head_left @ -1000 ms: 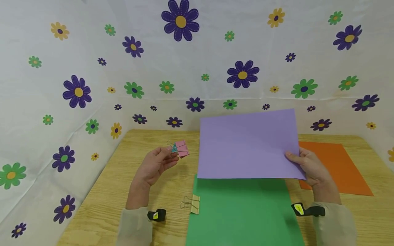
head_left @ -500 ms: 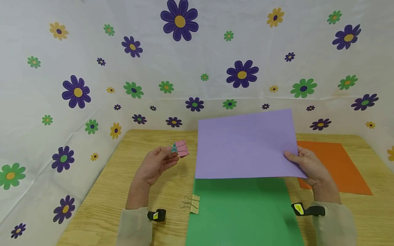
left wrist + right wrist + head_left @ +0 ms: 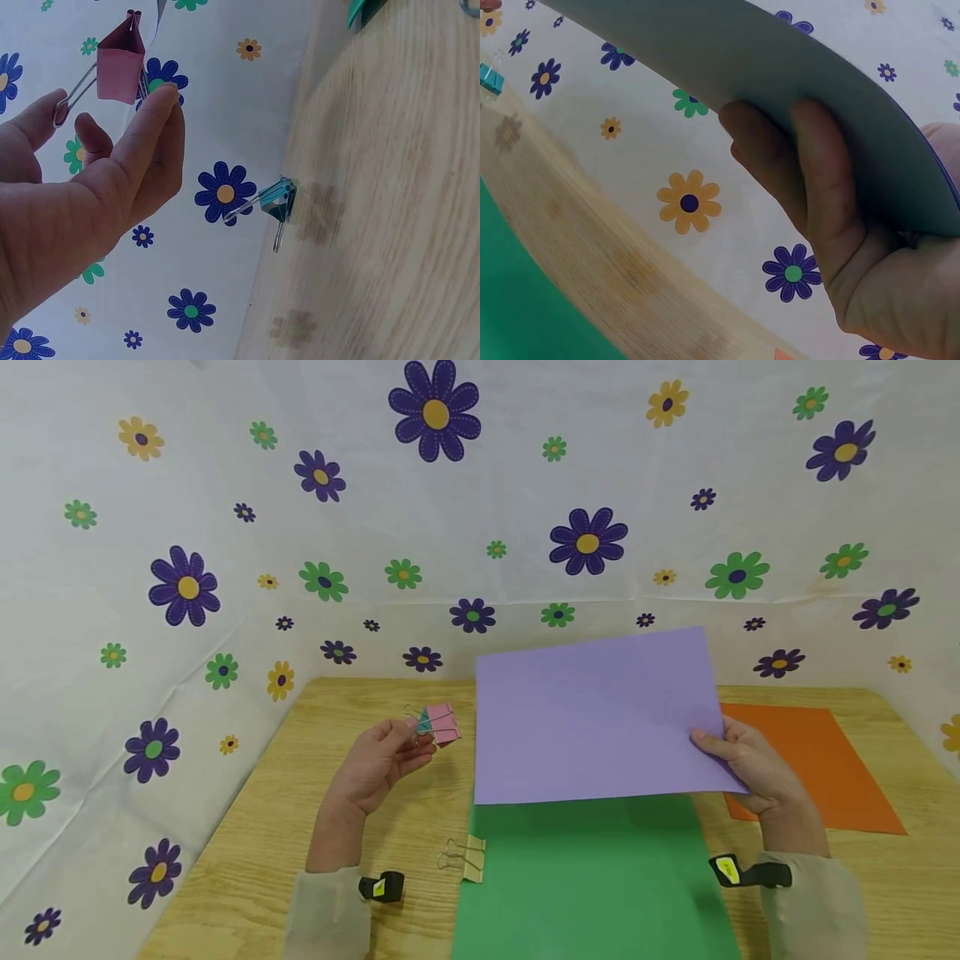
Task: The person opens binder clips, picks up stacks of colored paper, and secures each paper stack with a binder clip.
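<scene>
Left grip holds pink clip; right grip, purple paper (seemingly 1 sheet).

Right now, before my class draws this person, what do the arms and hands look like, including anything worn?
The left hand and right hand wear no gloves. The left sleeve and right sleeve are plain, pale beige. By each cuff is a black wrist device, left and right, with a yellow label; its print is too small to read.
</scene>
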